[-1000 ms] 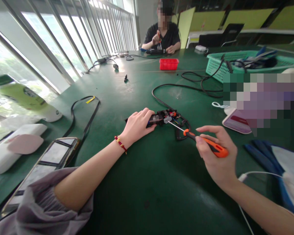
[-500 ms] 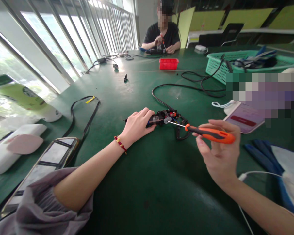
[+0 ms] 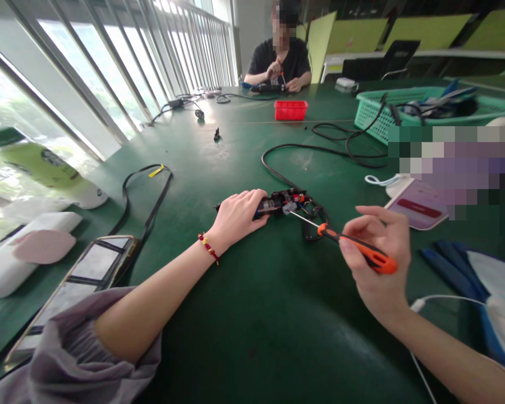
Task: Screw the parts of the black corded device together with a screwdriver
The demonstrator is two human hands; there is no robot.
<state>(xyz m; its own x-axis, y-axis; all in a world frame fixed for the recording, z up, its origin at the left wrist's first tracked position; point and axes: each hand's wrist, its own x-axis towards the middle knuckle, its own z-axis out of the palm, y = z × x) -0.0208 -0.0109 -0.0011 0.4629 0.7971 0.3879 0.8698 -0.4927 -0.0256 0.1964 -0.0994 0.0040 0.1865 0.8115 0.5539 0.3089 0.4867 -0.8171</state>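
Observation:
My left hand (image 3: pixel 240 217) is wrapped over a black device (image 3: pixel 273 205) with exposed wires and small parts at its right end, lying on the green table (image 3: pixel 235 314). In my right hand (image 3: pixel 381 255) is an orange and black screwdriver (image 3: pixel 362 249), gripped between thumb and fingers. Its thin shaft points left, and the tip is at a grey piece on the device's open end. A black cable (image 3: pixel 278 147) runs from the device toward the back right.
A red box (image 3: pixel 291 110) and a green basket (image 3: pixel 374 118) stand farther back. Across the table a person (image 3: pixel 278 62) holds a screwdriver. Phones (image 3: pixel 73 280), a strap (image 3: pixel 126 196) and a bottle (image 3: pixel 46 168) lie left; blue and white cloth (image 3: pixel 467 280) lies right.
The screwdriver's handle end has swung downward, so the tool slants more steeply, and my right fingers have shifted on the handle. My left hand holds the device as before.

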